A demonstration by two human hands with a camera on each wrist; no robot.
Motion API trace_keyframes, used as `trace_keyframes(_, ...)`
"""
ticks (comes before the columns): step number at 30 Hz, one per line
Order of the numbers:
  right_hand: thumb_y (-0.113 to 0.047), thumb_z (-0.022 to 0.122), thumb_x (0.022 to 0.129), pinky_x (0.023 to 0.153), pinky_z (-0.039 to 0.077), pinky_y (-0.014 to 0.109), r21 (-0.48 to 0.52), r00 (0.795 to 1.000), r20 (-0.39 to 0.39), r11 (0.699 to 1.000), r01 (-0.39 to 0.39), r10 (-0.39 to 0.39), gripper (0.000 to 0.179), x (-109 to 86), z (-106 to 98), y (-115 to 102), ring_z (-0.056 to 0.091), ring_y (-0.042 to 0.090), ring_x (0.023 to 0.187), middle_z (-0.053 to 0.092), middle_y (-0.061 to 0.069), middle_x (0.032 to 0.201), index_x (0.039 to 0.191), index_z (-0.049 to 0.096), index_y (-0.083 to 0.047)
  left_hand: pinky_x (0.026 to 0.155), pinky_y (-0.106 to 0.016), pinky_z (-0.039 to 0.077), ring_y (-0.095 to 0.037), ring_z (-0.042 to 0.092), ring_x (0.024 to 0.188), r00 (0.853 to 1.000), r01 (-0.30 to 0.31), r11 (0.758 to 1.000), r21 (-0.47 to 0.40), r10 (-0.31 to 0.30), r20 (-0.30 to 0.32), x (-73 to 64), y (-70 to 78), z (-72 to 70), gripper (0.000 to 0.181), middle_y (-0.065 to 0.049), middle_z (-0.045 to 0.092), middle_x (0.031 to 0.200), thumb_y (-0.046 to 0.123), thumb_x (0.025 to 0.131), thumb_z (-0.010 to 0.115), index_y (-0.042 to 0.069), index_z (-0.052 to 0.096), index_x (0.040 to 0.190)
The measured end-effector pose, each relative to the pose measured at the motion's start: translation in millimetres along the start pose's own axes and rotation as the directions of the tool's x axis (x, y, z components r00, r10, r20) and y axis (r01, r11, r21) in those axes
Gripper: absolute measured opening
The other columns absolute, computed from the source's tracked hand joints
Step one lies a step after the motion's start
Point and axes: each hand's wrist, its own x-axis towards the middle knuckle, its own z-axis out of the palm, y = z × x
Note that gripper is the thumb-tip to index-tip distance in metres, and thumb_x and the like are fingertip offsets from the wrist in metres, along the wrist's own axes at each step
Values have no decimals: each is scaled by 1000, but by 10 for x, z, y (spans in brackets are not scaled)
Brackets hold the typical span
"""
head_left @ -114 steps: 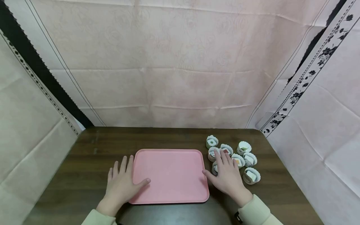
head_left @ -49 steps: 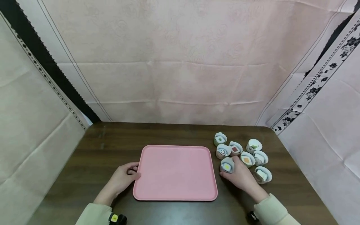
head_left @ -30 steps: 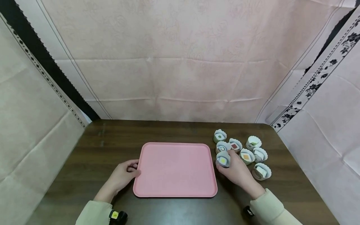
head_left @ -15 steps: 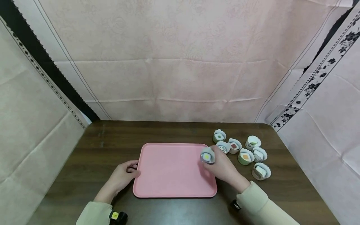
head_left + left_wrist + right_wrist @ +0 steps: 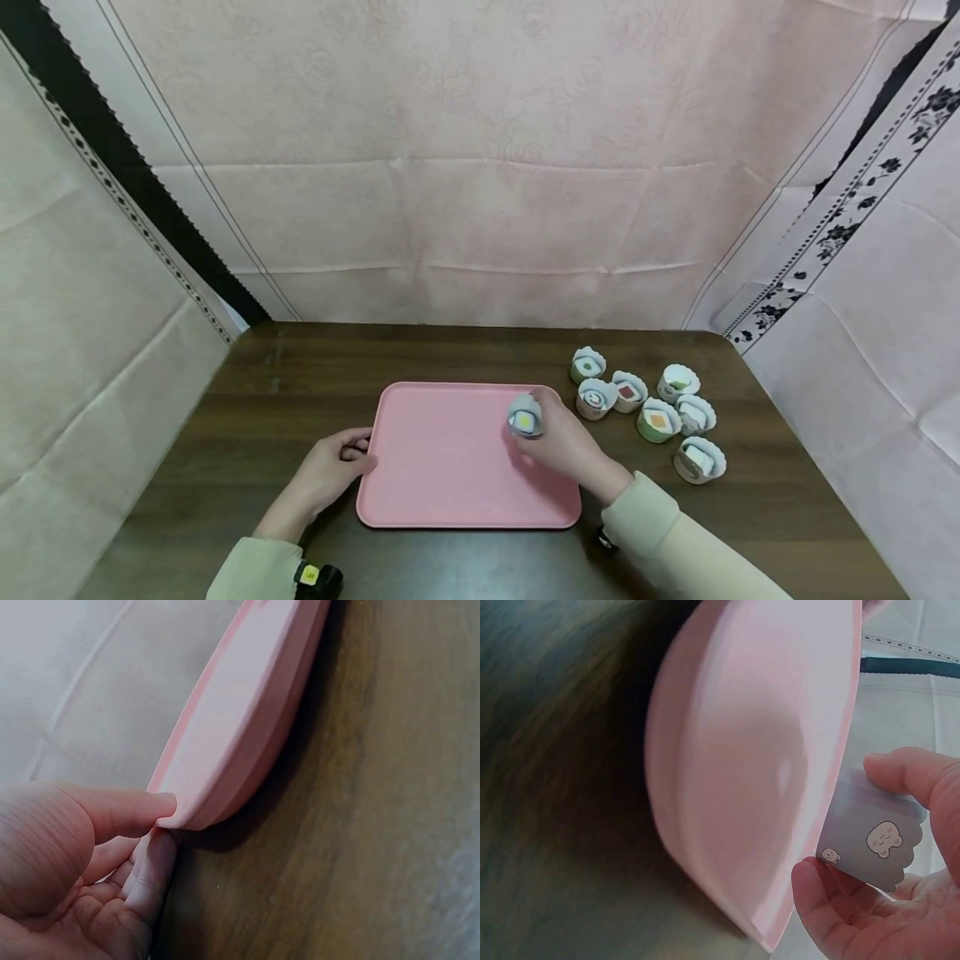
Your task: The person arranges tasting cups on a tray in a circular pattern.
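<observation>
My left hand (image 5: 324, 477) pinches the left rim of a pink rectangular tray (image 5: 442, 475). In the left wrist view its thumb lies on the rim (image 5: 191, 814) with fingers beneath. My right hand (image 5: 562, 446) holds a small grey cup with a scalloped edge (image 5: 525, 417) above the right part of the tray. A pale filling with a yellow square shows inside that cup. Bear faces are printed on the grey cup (image 5: 862, 832) in the right wrist view, where thumb and fingers grip it from opposite sides. Whether it touches the tray is hard to tell.
Several similar scalloped cups stand to the right of the tray, among them one with an orange square (image 5: 658, 422), one with a red square (image 5: 628, 392) and a nearer one (image 5: 700, 461). Pale cloth (image 5: 487, 208) hangs behind the dark wooden table (image 5: 315, 383).
My right hand has taken the grey cup from the group and carried it left over the tray. Earlier spread at the tray's left side, my left hand now grips the rim.
</observation>
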Motion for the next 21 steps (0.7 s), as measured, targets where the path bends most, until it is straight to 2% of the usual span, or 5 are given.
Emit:
trace_keyframes(3, -22, 82, 78, 84, 49, 38, 0, 1000, -2, 1000, 19, -19, 68, 13, 37, -11, 57, 19, 93, 53, 9, 110, 130, 43, -1, 71, -31, 51, -19, 59, 89, 1000, 0, 1000, 5, 0, -2, 4, 2, 4, 45, -9, 59, 106, 8, 87, 70, 4, 58, 130)
trace_keyframes(10, -22, 81, 78, 83, 50, 37, 10, 999, 23, 999, 41, -41, 61, 77, 105, -20, 58, 19, 92, 57, 7, 103, 124, 48, -2, 71, -30, 51, -19, 58, 88, 1000, -11, 1000, 16, 11, -2, -2, 13, -2, 46, -9, 59, 105, 9, 87, 71, 5, 58, 131)
trace_keyframes(21, -26, 83, 76, 85, 50, 36, 14, 997, 76, 1000, 5, -6, 68, 87, 177, -37, 57, 17, 97, 58, 9, 109, 127, 47, 1, 71, -30, 51, -19, 59, 89, 1000, 6, 1000, 22, -6, -6, 4, 9, 5, 46, -8, 59, 106, 9, 87, 71, 5, 58, 131)
